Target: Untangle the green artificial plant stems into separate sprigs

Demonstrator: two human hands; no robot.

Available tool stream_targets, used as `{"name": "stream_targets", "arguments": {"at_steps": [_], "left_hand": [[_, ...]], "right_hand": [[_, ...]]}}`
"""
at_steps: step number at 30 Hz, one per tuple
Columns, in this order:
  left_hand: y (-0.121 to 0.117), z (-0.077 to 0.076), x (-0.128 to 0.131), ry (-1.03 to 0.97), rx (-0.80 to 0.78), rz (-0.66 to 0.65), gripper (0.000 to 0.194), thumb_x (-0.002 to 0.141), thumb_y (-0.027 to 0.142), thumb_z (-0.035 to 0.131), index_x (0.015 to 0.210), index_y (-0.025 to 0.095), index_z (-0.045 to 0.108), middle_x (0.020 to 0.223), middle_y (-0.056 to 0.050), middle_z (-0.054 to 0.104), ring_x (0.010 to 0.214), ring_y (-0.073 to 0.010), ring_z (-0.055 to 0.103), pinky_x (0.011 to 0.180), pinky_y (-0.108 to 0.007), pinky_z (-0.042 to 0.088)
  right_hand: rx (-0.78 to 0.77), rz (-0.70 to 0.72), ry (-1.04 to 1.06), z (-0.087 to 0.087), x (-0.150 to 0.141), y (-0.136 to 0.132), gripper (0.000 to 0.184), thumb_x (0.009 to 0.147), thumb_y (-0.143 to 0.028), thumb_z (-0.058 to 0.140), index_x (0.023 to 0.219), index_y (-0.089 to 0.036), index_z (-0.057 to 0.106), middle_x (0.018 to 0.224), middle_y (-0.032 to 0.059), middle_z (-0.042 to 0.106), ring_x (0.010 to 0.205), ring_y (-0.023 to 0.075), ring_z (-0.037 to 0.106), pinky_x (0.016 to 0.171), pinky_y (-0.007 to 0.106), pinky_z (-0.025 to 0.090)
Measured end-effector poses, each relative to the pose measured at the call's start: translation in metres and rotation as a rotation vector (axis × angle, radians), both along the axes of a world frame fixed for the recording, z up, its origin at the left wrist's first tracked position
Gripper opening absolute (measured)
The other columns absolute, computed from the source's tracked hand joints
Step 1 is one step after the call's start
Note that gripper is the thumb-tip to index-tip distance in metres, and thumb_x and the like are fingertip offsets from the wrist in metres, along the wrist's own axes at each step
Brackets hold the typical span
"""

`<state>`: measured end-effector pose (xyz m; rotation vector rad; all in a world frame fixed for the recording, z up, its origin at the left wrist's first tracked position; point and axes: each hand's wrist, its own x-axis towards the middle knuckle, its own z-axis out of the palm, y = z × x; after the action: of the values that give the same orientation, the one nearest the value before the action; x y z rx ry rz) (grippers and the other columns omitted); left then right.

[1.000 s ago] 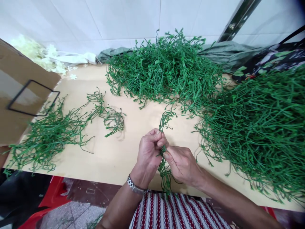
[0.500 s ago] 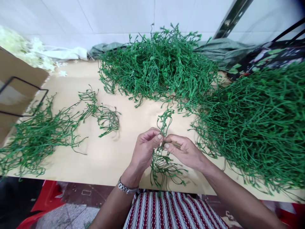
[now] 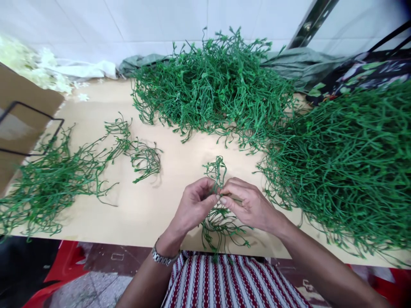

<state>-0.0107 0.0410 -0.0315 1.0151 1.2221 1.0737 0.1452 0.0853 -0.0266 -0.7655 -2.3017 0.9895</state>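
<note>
My left hand (image 3: 196,204) and my right hand (image 3: 249,202) meet over the table near its front edge, fingertips pinched together. Between them is a thin green artificial stem (image 3: 219,167), its budded branches curling up above my fingers. Both thumbs and forefingers press on it at one spot; the exact joint there is hidden by the fingertips. Under my hands, on the table (image 3: 141,218), lies a small bunch of green stems (image 3: 221,229) reaching toward my striped clothing. A metal watch sits on my left wrist.
A tall heap of green stems (image 3: 212,85) stands against the back wall, and a larger one (image 3: 349,171) covers the right side. Looser stems (image 3: 61,184) spread at the left, beside a cardboard box (image 3: 25,102) with a black wire frame. White flowers (image 3: 48,72) lie behind.
The held stem has dipped lower and tilted to the left. My right hand has turned with its fingers more curled, and both hands remain pinched together.
</note>
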Motion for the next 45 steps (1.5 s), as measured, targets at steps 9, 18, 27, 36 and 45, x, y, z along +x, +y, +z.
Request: {"name": "stream_targets", "arguments": {"at_steps": [9, 18, 27, 36, 45], "left_hand": [[-0.004, 0.013, -0.004, 0.256, 0.056, -0.192, 0.016, 0.069, 0.011, 0.049, 0.054, 0.015, 0.045, 0.053, 0.004, 0.036, 0.052, -0.0077, 0.033, 0.049, -0.022, 0.026], [-0.001, 0.004, -0.003, -0.202, -0.09, -0.329, 0.019, 0.065, 0.014, 0.057, 0.05, 0.014, 0.044, 0.049, 0.006, 0.036, 0.046, -0.0048, 0.028, 0.044, -0.022, 0.02], [0.0, -0.003, -0.003, -0.329, -0.183, -0.248, 0.019, 0.061, 0.019, 0.065, 0.05, 0.014, 0.051, 0.046, 0.005, 0.04, 0.043, -0.0055, 0.031, 0.043, -0.023, 0.02], [0.002, -0.01, 0.002, -0.339, -0.098, 0.116, 0.015, 0.059, 0.016, 0.072, 0.059, 0.013, 0.057, 0.051, 0.005, 0.046, 0.042, -0.003, 0.034, 0.041, -0.019, 0.022], [0.002, -0.011, 0.011, -0.177, -0.086, 0.245, 0.011, 0.066, 0.017, 0.064, 0.063, 0.014, 0.054, 0.054, 0.005, 0.048, 0.041, -0.0024, 0.032, 0.039, -0.019, 0.022]], "right_hand": [[0.121, 0.264, -0.059, 0.002, 0.006, 0.008, 0.028, 0.085, -0.016, 0.041, 0.06, -0.014, 0.05, 0.059, 0.0003, 0.044, 0.06, 0.0106, 0.038, 0.059, 0.025, 0.032], [-0.521, 0.574, 0.191, -0.017, 0.009, 0.025, 0.037, 0.086, -0.038, 0.047, 0.069, -0.008, 0.059, 0.059, 0.0009, 0.049, 0.055, 0.0062, 0.044, 0.053, 0.019, 0.034], [-0.678, 0.693, 0.136, -0.014, 0.016, 0.029, 0.036, 0.084, -0.04, 0.051, 0.064, -0.012, 0.058, 0.055, -0.0014, 0.048, 0.052, 0.0063, 0.043, 0.052, 0.019, 0.034], [-0.771, 0.042, 0.296, -0.027, 0.004, 0.007, 0.03, 0.082, -0.043, 0.052, 0.092, -0.015, 0.056, 0.076, 0.0009, 0.051, 0.064, 0.0078, 0.043, 0.057, 0.019, 0.034], [-1.002, -0.199, 0.524, -0.03, 0.001, -0.009, 0.023, 0.074, -0.037, 0.064, 0.083, -0.017, 0.062, 0.071, 0.0004, 0.054, 0.058, 0.0065, 0.042, 0.053, 0.019, 0.033]]}}
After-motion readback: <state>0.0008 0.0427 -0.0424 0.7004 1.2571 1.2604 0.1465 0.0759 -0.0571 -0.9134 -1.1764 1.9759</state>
